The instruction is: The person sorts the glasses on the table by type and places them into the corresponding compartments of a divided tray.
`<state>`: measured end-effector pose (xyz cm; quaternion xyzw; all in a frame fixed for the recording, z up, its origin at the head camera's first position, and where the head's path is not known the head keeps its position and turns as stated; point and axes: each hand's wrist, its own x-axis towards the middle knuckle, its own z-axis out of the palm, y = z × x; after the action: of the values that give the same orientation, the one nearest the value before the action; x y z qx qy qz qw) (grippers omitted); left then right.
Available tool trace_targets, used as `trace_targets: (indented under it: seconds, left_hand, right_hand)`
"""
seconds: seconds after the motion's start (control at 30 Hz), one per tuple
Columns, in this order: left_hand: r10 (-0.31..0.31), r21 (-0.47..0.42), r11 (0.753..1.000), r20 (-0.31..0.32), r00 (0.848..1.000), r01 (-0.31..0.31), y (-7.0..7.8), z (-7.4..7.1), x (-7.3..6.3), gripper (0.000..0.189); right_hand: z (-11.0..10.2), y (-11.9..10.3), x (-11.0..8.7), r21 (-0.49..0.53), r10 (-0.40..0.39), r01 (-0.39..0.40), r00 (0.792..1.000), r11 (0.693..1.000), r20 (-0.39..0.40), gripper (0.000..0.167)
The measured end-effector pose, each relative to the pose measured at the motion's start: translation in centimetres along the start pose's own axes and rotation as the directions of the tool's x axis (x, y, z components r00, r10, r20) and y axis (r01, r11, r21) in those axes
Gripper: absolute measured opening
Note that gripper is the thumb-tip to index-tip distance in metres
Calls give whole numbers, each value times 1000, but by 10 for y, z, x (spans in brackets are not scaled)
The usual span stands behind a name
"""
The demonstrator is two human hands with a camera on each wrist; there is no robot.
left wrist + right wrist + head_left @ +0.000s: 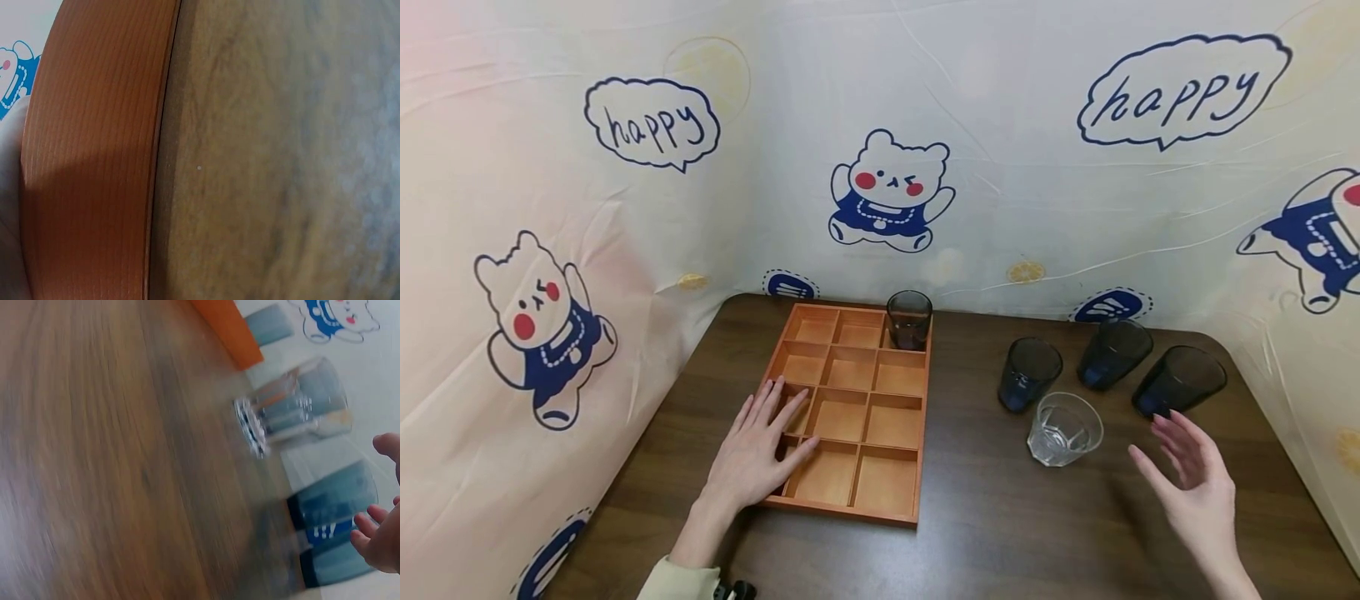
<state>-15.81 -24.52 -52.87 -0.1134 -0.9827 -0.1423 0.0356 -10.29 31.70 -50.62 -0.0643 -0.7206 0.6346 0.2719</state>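
Note:
My left hand (752,454) rests on the left edge of a wooden compartment box (923,400), fingers spread over its near-left compartments. In the left wrist view the box's side wall (94,150) fills the left part, with a bit of the hand beside it. A dark glass (910,321) stands in the far right compartment. On the right, my right hand (1198,483) is held with thumb and fingers apart and nothing between them. Closest to its fingertips is a dark glass (1180,382); a clear glass (1063,429) stands to its left.
Two more dark glasses (1030,373) (1114,354) stand behind the clear one on the brown wooden table (985,533). A printed cloth (1022,167) with bears and "happy" bubbles hangs around the table's back and sides.

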Motion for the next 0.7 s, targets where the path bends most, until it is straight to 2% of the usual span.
trace_targets:
  seconds: [0.13,0.27,0.37,0.5,0.63,0.7]
  left_hand:
    - [-1,4,1000,1,1000,1,0,0,0,84]
    - [-2,2,1000,3,1000,2,-1,0,-1,84]
    - [-4,-1,1000,6,1000,4,-1,0,-2,84]
    - [-8,1,1000,8,1000,8,-2,0,-2,85]
    - [-8,-1,1000,10,1000,8,-2,-1,-2,85]
    - [-6,-1,1000,9,1000,6,-1,-2,-1,85]
  right_hand:
    - [-11,4,8,-150,8,-14,999,989,-36,79]
    - [-21,7,14,-307,12,-24,999,951,-43,79]
    - [-26,10,19,-374,21,-35,999,927,-42,80]
    - [-30,15,24,-402,46,-57,998,914,-35,81]
    - [-34,19,30,-383,96,-101,995,918,-34,80]
    - [-38,22,33,-278,141,-139,990,950,-13,78]
